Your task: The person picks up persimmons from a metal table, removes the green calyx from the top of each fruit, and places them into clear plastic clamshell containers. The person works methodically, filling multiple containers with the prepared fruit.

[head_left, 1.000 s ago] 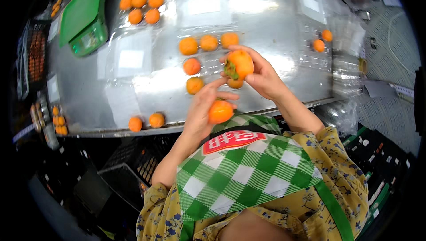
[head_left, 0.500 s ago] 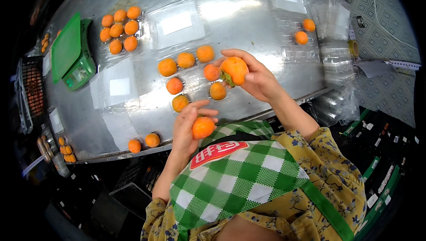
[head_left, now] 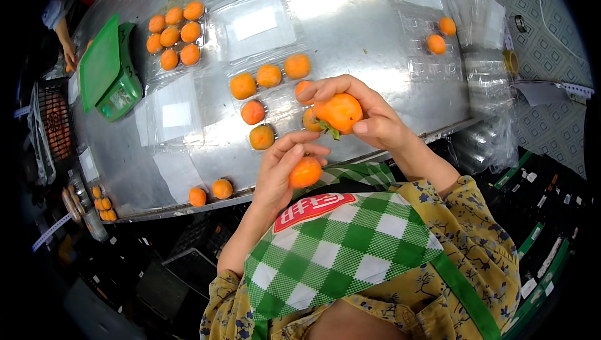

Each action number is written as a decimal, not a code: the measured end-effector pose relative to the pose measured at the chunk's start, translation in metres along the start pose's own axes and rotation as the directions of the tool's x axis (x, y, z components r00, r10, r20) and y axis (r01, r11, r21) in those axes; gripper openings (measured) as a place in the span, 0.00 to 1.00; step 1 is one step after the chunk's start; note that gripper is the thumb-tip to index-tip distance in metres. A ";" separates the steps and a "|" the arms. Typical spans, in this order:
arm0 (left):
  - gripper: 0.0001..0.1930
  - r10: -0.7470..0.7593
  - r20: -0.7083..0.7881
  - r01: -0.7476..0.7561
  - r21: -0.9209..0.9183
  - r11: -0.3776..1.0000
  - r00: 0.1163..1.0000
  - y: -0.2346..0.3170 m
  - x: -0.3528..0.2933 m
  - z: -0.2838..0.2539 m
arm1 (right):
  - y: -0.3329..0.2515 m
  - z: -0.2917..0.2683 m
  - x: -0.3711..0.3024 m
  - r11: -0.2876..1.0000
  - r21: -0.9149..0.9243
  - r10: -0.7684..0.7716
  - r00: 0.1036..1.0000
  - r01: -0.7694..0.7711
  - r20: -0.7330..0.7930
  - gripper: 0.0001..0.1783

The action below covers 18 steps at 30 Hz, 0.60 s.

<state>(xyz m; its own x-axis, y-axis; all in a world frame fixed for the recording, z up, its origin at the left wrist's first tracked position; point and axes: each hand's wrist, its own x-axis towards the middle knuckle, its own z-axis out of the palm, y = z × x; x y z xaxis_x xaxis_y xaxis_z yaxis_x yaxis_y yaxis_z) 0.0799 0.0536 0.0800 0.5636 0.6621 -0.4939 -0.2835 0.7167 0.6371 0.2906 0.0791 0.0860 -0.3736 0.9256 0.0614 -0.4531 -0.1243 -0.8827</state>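
My right hand (head_left: 369,111) is closed around an orange persimmon (head_left: 341,113), its green leafy top tilted down to the left. Lower and to the left, my left hand (head_left: 279,168) cradles a second persimmon (head_left: 305,173) in its curled fingers, close to the apron. The two hands are near each other but apart. Beyond them a clear plastic tray (head_left: 282,103) lies on the metal table, with several persimmons set along its far row and left side. My right hand partly covers the persimmons on the tray's right side.
A clear tray of persimmons (head_left: 169,37) sits far left, beside a green scale (head_left: 116,83). Two loose persimmons (head_left: 210,193) lie at the near edge. Stacked clear trays (head_left: 482,83) stand right. Another person's hand (head_left: 69,55) shows at the far left.
Both hands have come closer together, the left rising slightly. The right hand's persimmon has turned and dropped a little. The whole view has shifted, and another person's arm has appeared far left.
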 end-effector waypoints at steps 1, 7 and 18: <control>0.23 -0.003 -0.003 0.003 0.004 1.000 1.000 0.000 0.000 0.000 | 0.000 0.000 0.000 1.000 0.021 -0.002 1.000 0.003 -0.009 0.32; 0.23 -0.012 -0.023 0.012 0.026 1.000 1.000 0.000 -0.001 0.003 | 0.003 -0.002 -0.001 0.998 0.062 -0.011 1.000 0.013 -0.024 0.31; 0.19 -0.054 -0.083 0.054 -0.007 0.999 0.995 0.001 0.004 -0.005 | 0.011 -0.040 0.005 0.904 0.426 0.066 0.976 0.029 -0.206 0.24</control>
<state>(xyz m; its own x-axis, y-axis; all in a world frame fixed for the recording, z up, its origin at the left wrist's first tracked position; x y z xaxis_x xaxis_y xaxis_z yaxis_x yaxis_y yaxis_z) 0.0780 0.0581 0.0759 0.5121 0.6380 -0.5750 -0.2586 0.7530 0.6051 0.3157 0.0970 0.0583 -0.2281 0.9691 -0.0941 -0.7655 -0.2383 -0.5977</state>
